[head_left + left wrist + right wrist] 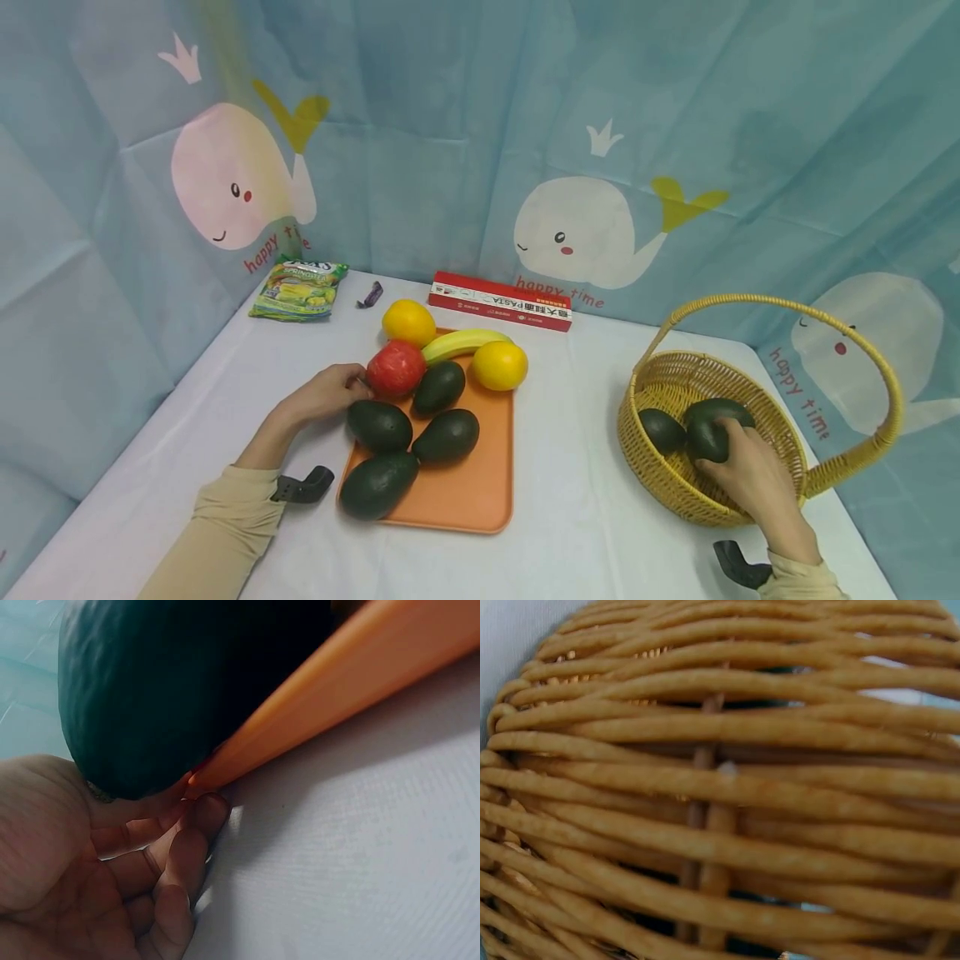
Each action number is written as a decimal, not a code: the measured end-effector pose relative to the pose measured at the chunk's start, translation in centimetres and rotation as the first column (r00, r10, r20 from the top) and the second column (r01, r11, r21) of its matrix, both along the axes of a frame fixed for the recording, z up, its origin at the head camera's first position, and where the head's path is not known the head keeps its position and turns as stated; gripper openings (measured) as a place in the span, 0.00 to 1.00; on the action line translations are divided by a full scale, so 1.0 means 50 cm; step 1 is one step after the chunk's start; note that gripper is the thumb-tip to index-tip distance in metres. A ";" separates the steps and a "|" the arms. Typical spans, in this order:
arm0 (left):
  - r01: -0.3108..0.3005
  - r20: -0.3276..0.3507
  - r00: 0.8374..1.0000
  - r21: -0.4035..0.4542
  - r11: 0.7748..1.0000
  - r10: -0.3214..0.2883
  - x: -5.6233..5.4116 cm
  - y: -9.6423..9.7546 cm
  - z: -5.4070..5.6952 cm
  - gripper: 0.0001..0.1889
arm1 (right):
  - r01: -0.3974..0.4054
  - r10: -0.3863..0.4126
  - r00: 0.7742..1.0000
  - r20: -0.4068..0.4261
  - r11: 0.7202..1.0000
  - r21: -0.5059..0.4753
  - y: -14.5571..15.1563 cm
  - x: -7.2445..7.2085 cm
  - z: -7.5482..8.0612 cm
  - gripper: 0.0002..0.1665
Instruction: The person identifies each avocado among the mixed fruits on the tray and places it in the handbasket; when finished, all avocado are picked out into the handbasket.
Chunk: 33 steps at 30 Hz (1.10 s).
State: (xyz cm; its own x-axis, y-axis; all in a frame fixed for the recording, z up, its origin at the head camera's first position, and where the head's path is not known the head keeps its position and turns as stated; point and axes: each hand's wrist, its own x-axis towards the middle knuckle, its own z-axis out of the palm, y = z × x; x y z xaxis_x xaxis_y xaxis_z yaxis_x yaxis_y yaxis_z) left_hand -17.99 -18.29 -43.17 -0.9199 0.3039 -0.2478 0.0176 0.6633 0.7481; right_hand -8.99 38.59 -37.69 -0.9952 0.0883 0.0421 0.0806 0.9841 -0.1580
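My left hand [335, 392] is at the left edge of the orange tray [468, 500]; in the left wrist view its thumb and curled fingers pinch the tray's rim. Close above that hand bulges a dark green avocado [142, 697]. Several avocados lie on the tray, along with a red pomegranate [396, 367], a banana [461, 341] and two yellow round fruits [500, 365]. Inside the wicker basket [652, 479], my right hand [750, 467] grips an avocado [705, 439] from above. Beside it lies another avocado [662, 430]. Basket weave fills the right wrist view and hides that hand.
At the back left are a green snack bag [298, 289] and a small purple wrapped piece [371, 294]. A red pasta box [500, 301] lies behind the tray. The basket's tall handle [825, 321] arches over its opening. Blue curtains stand around the white table.
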 end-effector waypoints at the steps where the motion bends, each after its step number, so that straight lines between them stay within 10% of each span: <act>1: -0.002 0.000 1.000 -0.001 1.000 0.002 0.000 0.000 0.000 0.14 | 0.006 -0.006 1.000 0.019 1.000 0.003 0.001 -0.002 0.000 0.44; 12: -0.003 0.006 1.000 0.002 1.000 0.003 0.001 -0.001 -0.001 0.15 | 0.019 -0.020 0.999 0.041 1.000 0.021 -0.008 0.001 -0.002 0.44; 18: -0.006 0.010 1.000 0.000 1.000 0.006 -0.003 -0.002 -0.003 0.15 | -0.036 0.040 0.986 -0.160 0.999 0.026 -0.062 0.012 0.017 0.39; 25: -0.009 0.022 1.000 -0.011 1.000 0.009 -0.007 -0.002 -0.008 0.15 | -0.287 0.261 0.857 -0.445 0.958 0.011 -0.196 0.006 0.020 0.28; 33: -0.006 0.020 1.000 -0.011 1.000 0.007 -0.002 0.000 0.002 0.15 | -0.638 0.590 0.691 -0.418 0.769 0.033 -0.364 -0.008 -0.014 0.30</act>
